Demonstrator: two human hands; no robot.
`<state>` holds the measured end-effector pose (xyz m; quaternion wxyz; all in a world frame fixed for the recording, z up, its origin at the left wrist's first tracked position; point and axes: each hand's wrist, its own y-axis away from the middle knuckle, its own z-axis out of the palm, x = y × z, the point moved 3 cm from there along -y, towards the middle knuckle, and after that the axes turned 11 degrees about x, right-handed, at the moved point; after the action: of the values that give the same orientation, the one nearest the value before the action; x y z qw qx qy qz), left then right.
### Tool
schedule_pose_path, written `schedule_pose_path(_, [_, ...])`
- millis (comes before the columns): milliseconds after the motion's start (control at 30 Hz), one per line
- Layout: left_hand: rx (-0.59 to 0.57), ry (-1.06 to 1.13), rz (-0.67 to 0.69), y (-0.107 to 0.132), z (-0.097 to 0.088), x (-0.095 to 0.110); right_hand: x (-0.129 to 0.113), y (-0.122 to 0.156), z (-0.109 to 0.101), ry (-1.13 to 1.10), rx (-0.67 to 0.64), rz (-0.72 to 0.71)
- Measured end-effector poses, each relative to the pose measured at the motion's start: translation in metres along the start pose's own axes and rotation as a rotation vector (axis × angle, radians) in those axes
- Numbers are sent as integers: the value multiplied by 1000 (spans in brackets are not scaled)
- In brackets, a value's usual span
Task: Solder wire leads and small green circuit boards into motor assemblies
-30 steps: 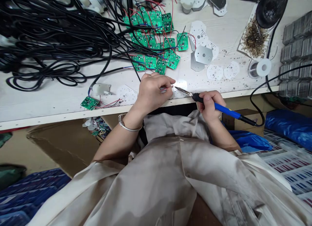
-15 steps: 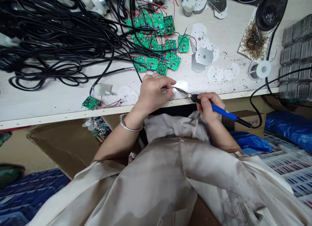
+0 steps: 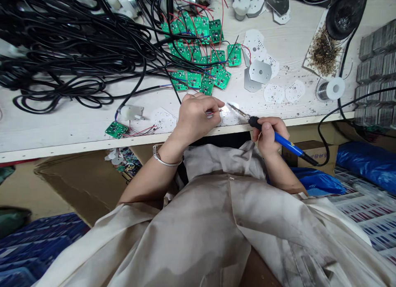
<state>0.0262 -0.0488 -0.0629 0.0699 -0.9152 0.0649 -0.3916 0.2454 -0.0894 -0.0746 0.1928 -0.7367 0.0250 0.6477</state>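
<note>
My left hand (image 3: 198, 114) rests at the front edge of the white workbench (image 3: 62, 126), fingers pinched on thin red wires (image 3: 215, 111) over a white round LED board (image 3: 230, 114). My right hand (image 3: 269, 132) is closed round the blue handle of a soldering iron (image 3: 278, 138). Its metal tip points up and left, a short way right of the wire ends and clear of them. A silver bangle sits on my left wrist.
Green circuit boards (image 3: 201, 52) with red wires lie piled behind my hands. Black cables (image 3: 71, 43) cover the bench's left. More white round boards (image 3: 274, 92), a solder spool (image 3: 332, 89), a tray of solder scraps (image 3: 321, 52) and stacked grey parts (image 3: 375, 64) lie right.
The soldering iron's tip has lifted off the wire ends and drawn back to the right with my right hand. My left hand has stayed put, still pinching the wires.
</note>
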Motion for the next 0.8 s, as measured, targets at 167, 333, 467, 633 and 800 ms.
schedule_pose_path(167, [-3, 4, 4, 0, 0, 0, -3, 3, 13, 70, -155, -241])
schedule_pose_path(333, [7, 49, 7, 0, -2, -1, -4, 1, 24, 238, -225, -494])
schedule_pose_path(467, [-33, 75, 51, 1, -5, -1, -6, -3, 26, 243, -221, -495])
schedule_pose_path(633, [-54, 19, 86, 2, -4, 0, -4, 0, 22, 175, -232, -447])
schedule_pose_path(800, [-52, -27, 72, 2, -1, 0, -1, 3, 5, -37, -31, -182])
